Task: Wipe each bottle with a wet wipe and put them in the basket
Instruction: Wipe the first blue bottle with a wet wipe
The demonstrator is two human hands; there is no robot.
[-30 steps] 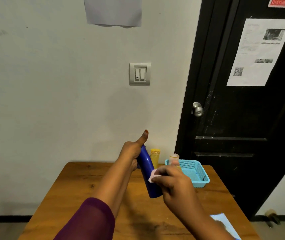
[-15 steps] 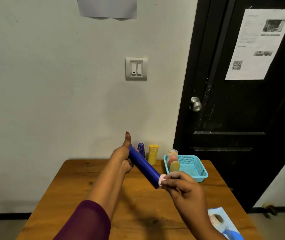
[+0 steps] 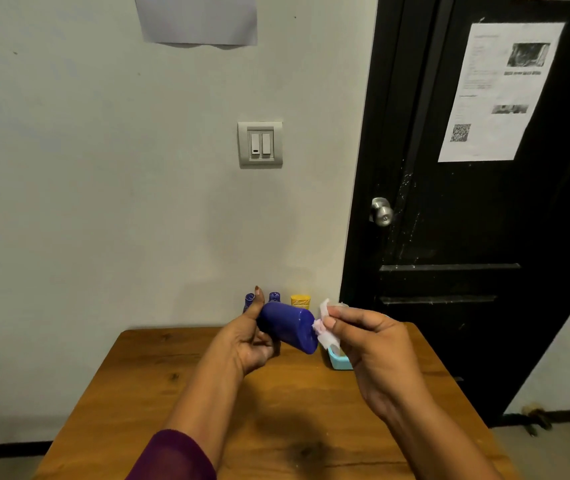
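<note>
The left grip (image 3: 252,344) clasps the blue bottle (image 3: 287,327) above the tabletop (image 3: 159,358), its base turned toward the right grip (image 3: 363,341), which pinches the wet wipe (image 3: 325,329) against it; rotating the bottle under steady pressure should cover every side.

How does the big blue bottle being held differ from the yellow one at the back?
The blue bottle is dark blue; the yellow bottle is yellow. The blue bottle is gripped by the left hand, tipped sideways above the table; the yellow bottle stands at its far edge, untouched. The right hand holds a wet wipe against the blue bottle, not the yellow one. Neither is in the basket.
</note>
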